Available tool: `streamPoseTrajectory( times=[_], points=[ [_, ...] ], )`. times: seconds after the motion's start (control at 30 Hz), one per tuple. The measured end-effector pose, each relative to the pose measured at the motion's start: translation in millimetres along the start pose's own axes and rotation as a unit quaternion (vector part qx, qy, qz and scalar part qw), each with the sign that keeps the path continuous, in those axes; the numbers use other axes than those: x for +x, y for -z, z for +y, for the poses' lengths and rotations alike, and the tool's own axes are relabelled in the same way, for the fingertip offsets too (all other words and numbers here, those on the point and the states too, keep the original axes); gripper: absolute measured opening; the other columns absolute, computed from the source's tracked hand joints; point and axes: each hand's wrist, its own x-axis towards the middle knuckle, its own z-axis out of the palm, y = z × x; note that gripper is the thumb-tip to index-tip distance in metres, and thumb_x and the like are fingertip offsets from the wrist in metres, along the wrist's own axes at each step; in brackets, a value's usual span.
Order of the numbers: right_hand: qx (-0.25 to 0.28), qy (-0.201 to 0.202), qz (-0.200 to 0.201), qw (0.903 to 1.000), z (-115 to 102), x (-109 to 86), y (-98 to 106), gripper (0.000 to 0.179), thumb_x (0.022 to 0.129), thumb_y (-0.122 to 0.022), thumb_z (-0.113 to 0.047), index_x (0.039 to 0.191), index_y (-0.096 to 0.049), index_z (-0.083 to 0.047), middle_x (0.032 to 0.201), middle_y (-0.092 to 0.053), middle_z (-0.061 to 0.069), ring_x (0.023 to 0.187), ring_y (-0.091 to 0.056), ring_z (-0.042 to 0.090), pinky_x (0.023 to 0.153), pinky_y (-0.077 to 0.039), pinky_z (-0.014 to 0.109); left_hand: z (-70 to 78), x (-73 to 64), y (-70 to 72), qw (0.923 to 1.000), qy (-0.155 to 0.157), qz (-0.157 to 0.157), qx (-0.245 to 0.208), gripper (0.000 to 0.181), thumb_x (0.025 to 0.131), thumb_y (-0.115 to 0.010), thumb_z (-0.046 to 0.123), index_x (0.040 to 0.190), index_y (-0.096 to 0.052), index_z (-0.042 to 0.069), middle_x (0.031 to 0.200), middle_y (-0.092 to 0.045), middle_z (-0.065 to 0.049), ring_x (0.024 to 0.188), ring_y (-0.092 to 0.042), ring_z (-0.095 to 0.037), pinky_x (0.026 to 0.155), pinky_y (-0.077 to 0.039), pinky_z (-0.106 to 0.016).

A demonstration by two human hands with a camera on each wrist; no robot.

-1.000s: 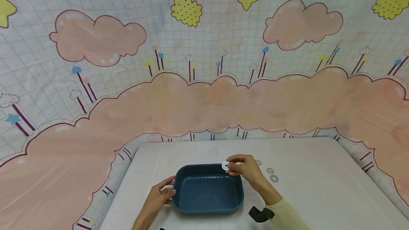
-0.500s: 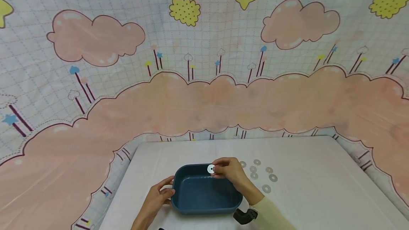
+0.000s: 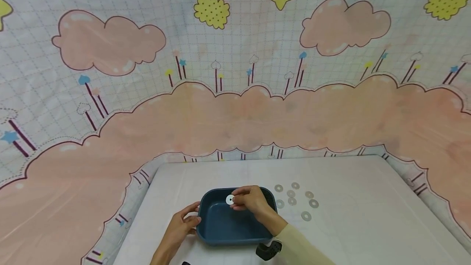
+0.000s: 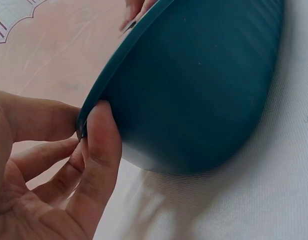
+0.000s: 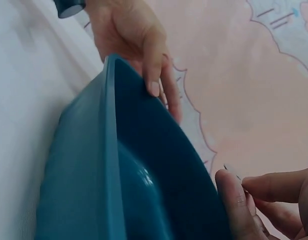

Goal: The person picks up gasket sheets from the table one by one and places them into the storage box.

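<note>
My left hand (image 3: 180, 223) pinches the left rim of a dark blue rectangular tub (image 3: 224, 230). The left wrist view shows the thumb against one face of the tub wall (image 4: 194, 95) and fingers behind it. Between the right hand's (image 3: 254, 204) thumb and fingers is a thin, shiny round flat washer (image 3: 227, 199) with a small centre hole, held over the back part of the tub. From the right wrist, the washer (image 5: 231, 171) appears edge-on at the fingertips, above the tub's rim (image 5: 112, 150). No washer shows on the visible tub floor.
Several grey flat washers (image 3: 303, 216) lie scattered on the white tabletop (image 3: 353, 207) to the right of the tub. Behind the table hangs a patterned cloth (image 3: 257, 126) with clouds and stars. A black band (image 3: 268, 250) sits on the right wrist.
My right hand has carried the washer leftward from the tub's back right rim to above its inside, uncovering more washers on the table. The left hand keeps its hold on the rim.
</note>
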Motion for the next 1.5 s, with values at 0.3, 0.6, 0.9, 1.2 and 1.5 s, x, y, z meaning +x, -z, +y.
streamPoseTrajectory(
  times=[0.3,0.6,0.9,1.2,1.5],
  points=[
    [0.023,-0.031,-0.007,0.9992,7,12.2,-19,0.021,0.085,-0.065,0.003,0.105,-0.068,0.008,0.086,-0.071,0.014,0.072,-0.074,0.022,0.065,-0.059,0.028,-0.6,-0.6,0.7,1.0,0.0,0.004,-0.001,0.056,0.087,-0.066,0.001,0.141,-0.05,0.001,0.126,-0.05,-0.015,0.082,-0.062,-0.009,0.059,-0.052,-0.028],
    [0.017,-0.069,0.007,0.9975,19,22.5,-38,0.019,0.081,-0.065,0.008,0.1,-0.068,0.008,0.08,-0.07,0.015,0.065,-0.072,0.018,0.061,-0.059,0.029,-1.5,-0.2,1.0,0.9999,0.006,0.007,-0.004,0.056,0.087,-0.065,0.001,0.141,-0.05,0.001,0.126,-0.05,-0.015,0.082,-0.062,-0.01,0.06,-0.051,-0.029],
    [0.033,-0.096,0.004,0.9948,27,25.8,-49,0.022,0.08,-0.064,0.012,0.101,-0.068,0.01,0.082,-0.072,0.016,0.065,-0.072,0.019,0.06,-0.059,0.028,-0.5,-0.1,0.9,0.9999,0.009,0.002,-0.007,0.056,0.089,-0.065,0.002,0.143,-0.049,0.002,0.129,-0.05,-0.015,0.084,-0.062,-0.011,0.06,-0.052,-0.031],
    [-0.003,-0.108,0.017,0.9941,32,28.8,-51,0.019,0.081,-0.065,0.012,0.099,-0.069,0.009,0.084,-0.073,0.019,0.067,-0.072,0.019,0.062,-0.059,0.031,-1.1,1.0,1.0,0.9999,0.013,-0.002,-0.007,0.055,0.09,-0.064,0.003,0.143,-0.048,0.002,0.129,-0.049,-0.014,0.085,-0.062,-0.011,0.061,-0.053,-0.031],
    [-0.054,-0.09,0.023,0.9942,31,26.4,-48,0.021,0.078,-0.065,0.011,0.097,-0.071,0.008,0.082,-0.073,0.017,0.07,-0.071,0.02,0.063,-0.06,0.033,-0.1,1.3,-0.7,0.9999,0.012,-0.002,-0.004,0.055,0.09,-0.064,0.002,0.143,-0.048,0.002,0.13,-0.049,-0.015,0.083,-0.062,-0.01,0.06,-0.052,-0.03]
  ],
)
